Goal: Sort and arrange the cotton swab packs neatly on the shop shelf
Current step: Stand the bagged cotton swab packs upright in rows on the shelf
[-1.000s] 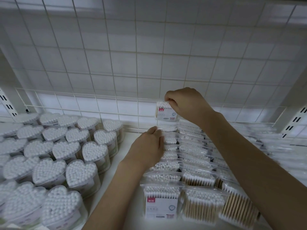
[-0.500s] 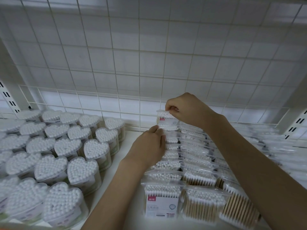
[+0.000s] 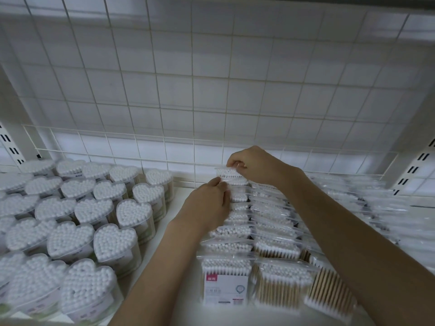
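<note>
Your right hand (image 3: pixel 255 164) pinches the top edge of the farthest swab pack (image 3: pixel 229 172), at the far end of the row (image 3: pixel 231 229). Your left hand (image 3: pixel 207 205) rests on the row, fingers curled.

Heart-shaped swab tubs (image 3: pixel 122 217) on the left of the shelf (image 3: pixel 181 231). Rows of bagged swab packs (image 3: pixel 270 231) on the right, running front to back. Wire grid (image 3: pixel 188 102) behind everything. Right hand (image 3: pixel 255 164) at the rearmost pack (image 3: pixel 227 172), left hand (image 3: pixel 208 205) just before it.
</note>
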The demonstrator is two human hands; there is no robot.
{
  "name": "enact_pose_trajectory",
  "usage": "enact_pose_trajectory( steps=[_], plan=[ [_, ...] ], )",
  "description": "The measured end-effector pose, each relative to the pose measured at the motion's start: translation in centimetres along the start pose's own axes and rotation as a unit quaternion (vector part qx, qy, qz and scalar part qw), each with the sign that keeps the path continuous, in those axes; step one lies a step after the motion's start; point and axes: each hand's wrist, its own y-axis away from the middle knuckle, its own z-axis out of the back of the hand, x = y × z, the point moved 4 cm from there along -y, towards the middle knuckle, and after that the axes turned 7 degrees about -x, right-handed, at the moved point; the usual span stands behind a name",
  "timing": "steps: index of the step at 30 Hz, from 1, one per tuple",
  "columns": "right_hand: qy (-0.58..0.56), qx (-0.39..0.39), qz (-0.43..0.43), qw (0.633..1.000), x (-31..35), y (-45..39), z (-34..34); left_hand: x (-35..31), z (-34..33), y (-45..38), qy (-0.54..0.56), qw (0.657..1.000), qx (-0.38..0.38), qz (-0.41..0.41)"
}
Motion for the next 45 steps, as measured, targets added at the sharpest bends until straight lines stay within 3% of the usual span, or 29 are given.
enact_pose_trajectory(
  steps=[10, 20, 29, 33, 45],
  plan=[
    [0.035, -0.044, -0.03, 0.998, 0.3, -0.5, 1.0, -0.3, 0.2, 0.3, 0.003, 1.0, 0.014, 0.016],
    [0.006, -0.022, -0.047, 0.999, -0.6, -0.2, -0.8, -0.2, 0.2, -0.1, 0.005, 1.0, 0.016, 0.025],
    [-0.032, -0.052, -0.048, 0.997, 0.2, 2.8, 3.2, 0.2, 0.7, -1.4, -0.042, 0.995, 0.081, 0.039],
    [-0.027, -0.074, -0.036, 0.996, 1.5, 6.1, 5.7, -1.5, 2.7, -1.1, -0.08, 0.995, 0.052, 0.026],
    [-0.036, -0.123, -0.098, 0.987, 5.6, 19.6, 5.0, -7.5, 5.2, 7.6, 0.0, 0.999, -0.023, -0.022]
  ],
)
